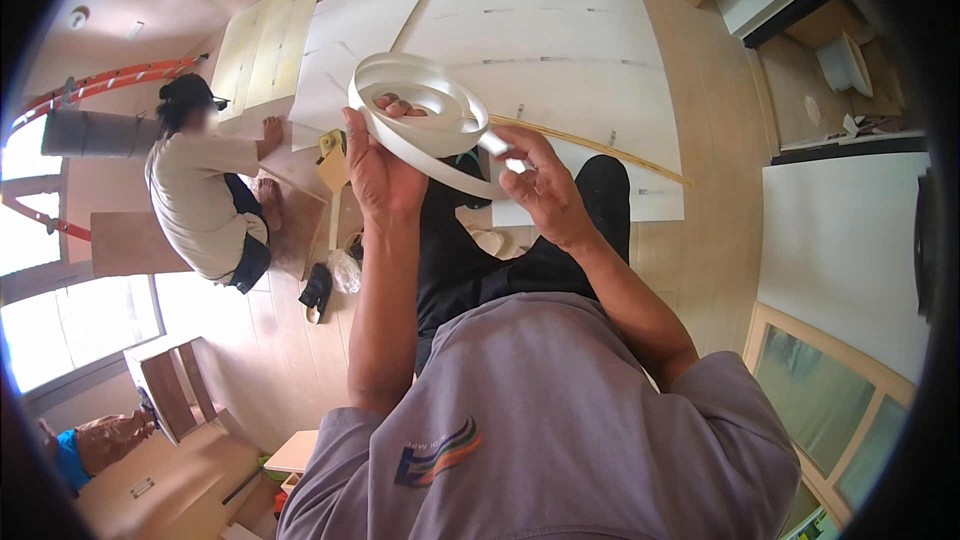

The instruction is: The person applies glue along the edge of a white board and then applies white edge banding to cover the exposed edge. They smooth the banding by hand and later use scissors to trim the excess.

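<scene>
Up in front of me is a loose coil of white edge-banding strip (437,166). My left hand (387,172) grips its left side, with fingertips showing through the middle of the coil. The outer turns stand apart from the inner ones. At the right of the coil, my right hand (545,192) pinches the strip near its free end, thumb and fingers closed on it. Beyond the coil, large white sheets (560,15) cover the floor, and a long thin yellow strip (610,152) lies across them.
At the left another person (200,205) crouches by a brown board (300,230). Behind them are an orange ladder (130,72) and a grey roll (95,133). A black shoe (316,288) lies on the floor. White cabinets (840,240) line the right side.
</scene>
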Demonstrator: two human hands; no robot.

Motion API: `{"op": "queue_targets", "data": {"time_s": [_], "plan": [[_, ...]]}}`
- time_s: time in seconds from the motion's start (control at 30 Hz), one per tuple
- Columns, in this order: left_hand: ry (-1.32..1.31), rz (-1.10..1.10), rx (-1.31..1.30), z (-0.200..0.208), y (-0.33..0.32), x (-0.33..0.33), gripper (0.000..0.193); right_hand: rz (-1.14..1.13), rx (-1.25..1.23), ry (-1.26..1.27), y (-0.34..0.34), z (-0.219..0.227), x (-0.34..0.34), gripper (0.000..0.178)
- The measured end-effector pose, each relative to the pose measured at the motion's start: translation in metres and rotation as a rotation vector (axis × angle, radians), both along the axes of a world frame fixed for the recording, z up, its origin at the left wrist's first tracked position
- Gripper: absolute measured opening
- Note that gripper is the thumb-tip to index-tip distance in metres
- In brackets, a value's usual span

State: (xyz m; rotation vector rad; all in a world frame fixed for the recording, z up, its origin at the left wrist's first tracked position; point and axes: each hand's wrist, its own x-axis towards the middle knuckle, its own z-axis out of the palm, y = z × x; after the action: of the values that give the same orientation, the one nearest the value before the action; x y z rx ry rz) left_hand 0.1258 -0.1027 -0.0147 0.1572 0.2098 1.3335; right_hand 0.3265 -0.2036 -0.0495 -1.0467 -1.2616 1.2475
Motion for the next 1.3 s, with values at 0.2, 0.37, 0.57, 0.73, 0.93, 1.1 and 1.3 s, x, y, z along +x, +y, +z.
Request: {"op": "queue_targets", "data": {"time_s": [0.2,0.37,0.57,0.73,0.93,1.1,1.3], "plan": [[0.221,-0.005,0.099,-0.014,-0.012,-0.009,0.035,0.214,-0.18,-0.028,-0.015,0.032,0.001,0.078],[0.447,0.025,0.148,-0.008,-0.039,0.018,0.04,-0.241,0.364,-0.49,-0.003,0.043,-0.031,0.082],[0.615,-0.082,0.262,0.0,-0.066,0.029,0.05,-0.337,0.352,-0.677,0.006,0.048,-0.038,0.056],[0.773,-0.135,0.345,0.012,-0.072,0.027,0.048,-0.332,0.392,-0.65,0.009,0.048,-0.024,0.048],[1.56,-0.046,0.585,0.071,-0.081,-0.004,0.013,-0.047,0.216,-0.443,0.012,0.067,0.027,0.045],[1.55,0.012,0.967,0.1,-0.04,-0.029,0.093,0.228,0.122,-0.378,-0.002,0.101,0.052,0.044],[1.252,-0.916,0.799,0.109,-0.023,-0.005,0.09,0.263,0.354,-0.555,-0.001,0.11,0.069,0.046]]}}
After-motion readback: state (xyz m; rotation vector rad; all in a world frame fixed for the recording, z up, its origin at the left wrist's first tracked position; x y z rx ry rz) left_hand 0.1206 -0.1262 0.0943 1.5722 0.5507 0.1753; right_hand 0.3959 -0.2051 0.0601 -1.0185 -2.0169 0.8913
